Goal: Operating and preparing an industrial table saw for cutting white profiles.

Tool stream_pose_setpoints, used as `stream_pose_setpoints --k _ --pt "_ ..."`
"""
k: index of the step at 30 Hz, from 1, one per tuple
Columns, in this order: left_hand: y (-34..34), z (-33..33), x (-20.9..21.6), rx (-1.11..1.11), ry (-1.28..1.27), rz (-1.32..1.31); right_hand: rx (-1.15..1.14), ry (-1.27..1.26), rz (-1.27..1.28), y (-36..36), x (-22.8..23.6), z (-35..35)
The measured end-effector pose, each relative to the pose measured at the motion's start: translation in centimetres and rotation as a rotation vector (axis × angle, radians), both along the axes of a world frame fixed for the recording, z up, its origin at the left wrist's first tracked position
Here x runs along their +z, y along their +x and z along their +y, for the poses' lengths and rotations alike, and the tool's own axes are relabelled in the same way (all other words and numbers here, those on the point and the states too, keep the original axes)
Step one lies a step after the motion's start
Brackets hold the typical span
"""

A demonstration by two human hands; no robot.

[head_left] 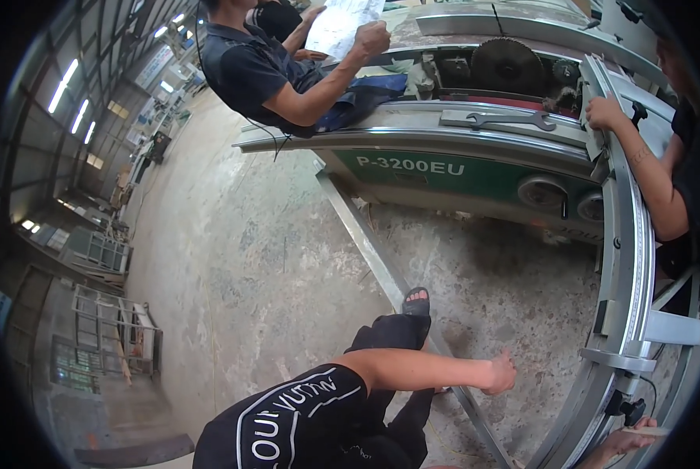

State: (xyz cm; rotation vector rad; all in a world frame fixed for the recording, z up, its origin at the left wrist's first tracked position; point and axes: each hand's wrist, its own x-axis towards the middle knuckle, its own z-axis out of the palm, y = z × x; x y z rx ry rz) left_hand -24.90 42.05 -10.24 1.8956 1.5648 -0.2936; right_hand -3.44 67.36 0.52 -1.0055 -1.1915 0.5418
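Note:
My right hand (630, 442) comes in at the lower right edge, beside the metal rail frame (581, 406) of a panel saw. Its fingers are curled round a pale flat strip (656, 431), and a black clamp knob (631, 410) sits just above. My left hand is out of view. A co-worker in a black printed shirt (287, 422) is bent over in front of me, seen from behind. That person's bare arm reaches right, the hand (502, 371) loosely curled with nothing visible in it.
The green-and-grey saw (412, 168) stands ahead, its round blade (508, 70) exposed. A wrench (514, 119) lies on its ledge. One co-worker holds a paper sheet (342, 27). Another's hand (604, 113) rests on the fence at right. A metal bar (362, 234) slants across the concrete floor.

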Motion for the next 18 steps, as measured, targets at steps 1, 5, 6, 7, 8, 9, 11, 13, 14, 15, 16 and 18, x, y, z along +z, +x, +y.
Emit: stream_pose_setpoints --k 1,5,6,7,8,9,11,13,14,15,16,18 --pt "0.1 -0.1 0.0 0.0 0.022 -0.004 0.042 -0.014 -0.015 0.6 0.2 0.0" --pt "0.2 -0.3 -0.4 0.007 0.013 -0.004 0.238 -0.092 -0.037 2.4 -1.1 0.9" --pt "0.2 -0.4 -0.6 0.007 0.008 0.002 0.239 -0.097 -0.031 2.2 -1.5 0.8" --pt "0.2 -0.5 -0.8 0.018 0.015 0.001 0.262 -0.016 -0.014 1.7 -2.1 0.7" --pt "0.3 -0.6 -0.7 0.022 0.032 -0.01 0.278 0.074 -0.009 1.4 -1.7 0.3" --pt "0.2 -0.6 -0.6 0.016 0.035 -0.015 0.272 0.077 -0.015 1.9 -1.4 0.4" --pt "-0.1 -0.7 0.0 0.025 0.036 -0.04 0.231 -0.146 -0.149 2.7 -0.8 0.7" --pt "-0.1 -0.8 0.1 0.023 0.041 -0.036 0.232 -0.126 -0.142 2.8 -1.1 0.7" --pt "-0.1 -0.9 0.1 0.02 0.048 -0.032 0.233 -0.104 -0.136 2.8 -1.1 0.6" --pt "0.0 -0.9 0.1 0.018 0.049 -0.034 0.233 -0.082 -0.131 2.8 -1.1 0.5" --pt "0.0 -0.9 0.1 0.02 0.044 -0.03 0.233 -0.059 -0.126 2.7 -1.1 0.4" --pt "0.1 -1.0 0.0 0.029 0.031 -0.018 0.244 -0.021 -0.107 2.7 -1.9 0.5"
